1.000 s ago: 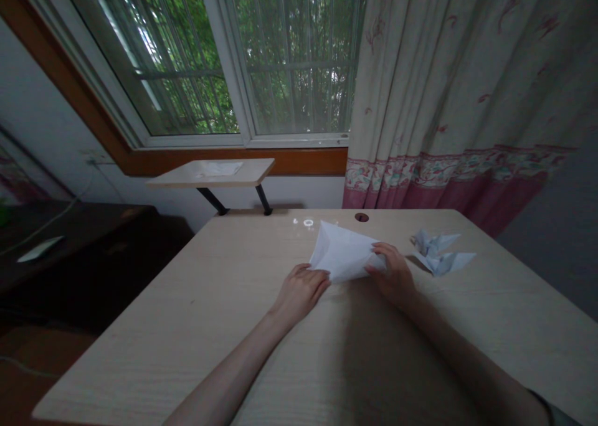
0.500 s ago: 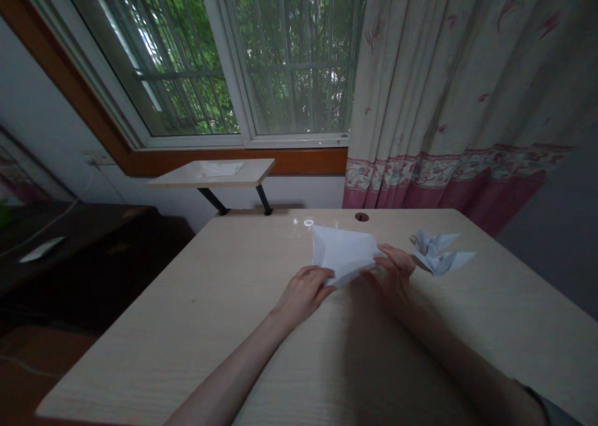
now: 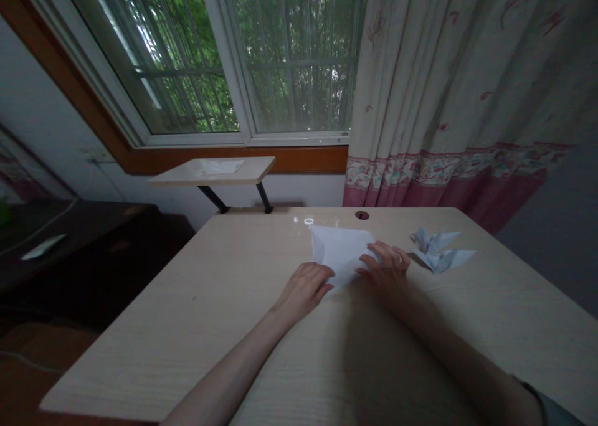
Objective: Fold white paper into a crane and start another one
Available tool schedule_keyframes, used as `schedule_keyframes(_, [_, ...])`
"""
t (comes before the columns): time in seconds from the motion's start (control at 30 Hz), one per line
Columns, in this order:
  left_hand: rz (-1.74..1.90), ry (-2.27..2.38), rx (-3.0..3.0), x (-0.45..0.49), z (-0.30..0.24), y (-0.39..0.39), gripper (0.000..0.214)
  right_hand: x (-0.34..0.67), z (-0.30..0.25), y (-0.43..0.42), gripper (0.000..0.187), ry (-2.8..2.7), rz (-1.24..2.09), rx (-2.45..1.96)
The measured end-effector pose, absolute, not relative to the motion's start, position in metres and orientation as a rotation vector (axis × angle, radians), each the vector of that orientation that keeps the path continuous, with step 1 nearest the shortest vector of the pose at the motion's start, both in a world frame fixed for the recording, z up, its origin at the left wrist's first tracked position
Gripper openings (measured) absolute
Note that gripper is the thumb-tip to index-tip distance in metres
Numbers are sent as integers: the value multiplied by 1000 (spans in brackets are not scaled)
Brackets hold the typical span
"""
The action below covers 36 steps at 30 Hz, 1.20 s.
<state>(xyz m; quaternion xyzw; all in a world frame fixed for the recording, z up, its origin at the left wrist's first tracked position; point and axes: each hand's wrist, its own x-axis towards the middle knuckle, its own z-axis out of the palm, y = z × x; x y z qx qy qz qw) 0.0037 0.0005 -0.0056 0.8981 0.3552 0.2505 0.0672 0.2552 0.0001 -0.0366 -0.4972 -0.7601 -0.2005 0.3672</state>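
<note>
A folded white sheet of paper (image 3: 343, 245) lies on the desk, its right end covered by fingers. My left hand (image 3: 308, 286) grips the sheet's lower left edge, fingers on top and thumb at the near edge. From the other side, my right hand (image 3: 387, 270) has its bent fingers over the right part of the paper, with the thumb by the lower edge; what is under those fingers is hidden. Just right of that hand sits a folded paper figure (image 3: 439, 251) with pointed, wing-like flaps, apart from it.
The pale wooden desk (image 3: 224, 339) has a small raised shelf (image 3: 256, 172) at its back left, with white paper (image 3: 222, 166) on it. A cable hole (image 3: 362, 215) is near the back edge. Behind are a window and a curtain (image 3: 397, 102); a dark table (image 3: 93, 227) stands at left.
My right hand has shifted slightly left, and its fingers now reach further over the sheet's right part. The left hand has barely moved.
</note>
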Motion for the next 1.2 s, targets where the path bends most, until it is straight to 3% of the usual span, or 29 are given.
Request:
schedule_keyframes(0.4, [621, 1143, 2771, 3, -12, 5, 30, 256, -48, 7, 25, -2142, -488, -1164])
schedule_keyframes(1.2, [529, 1113, 2853, 1, -13, 6, 32, 255, -33, 0, 33, -2588, -233, -1043])
